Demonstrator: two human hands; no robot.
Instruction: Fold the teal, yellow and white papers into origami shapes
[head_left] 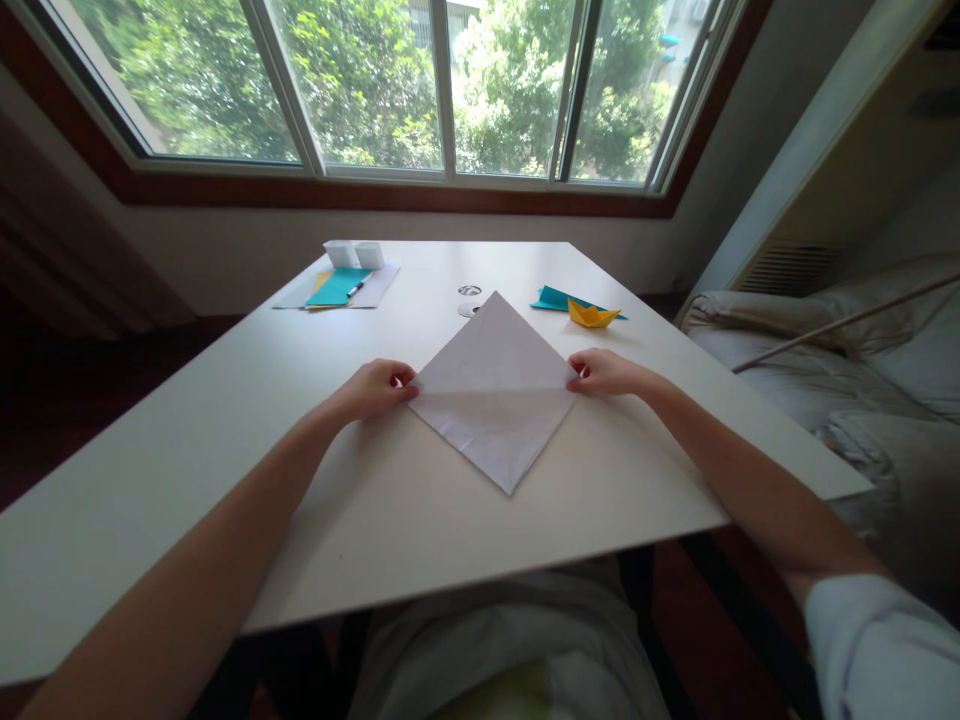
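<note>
A white square sheet of paper (495, 395) lies turned like a diamond in the middle of the white table (225, 450). A faint crease runs across it from left corner to right corner. My left hand (373, 388) pinches the sheet's left corner with curled fingers. My right hand (604, 372) pinches the right corner. Both hands rest on the tabletop. The far corner points toward the window and the near corner points toward me.
A yellow folded paper boat (592, 315) sits on a teal folded paper (555, 298) at the far right. At the far left lie teal and yellow sheets (337, 287), a pen and two small white boxes (354, 254). A cable hole (469, 291) is behind the sheet. A bed stands at the right.
</note>
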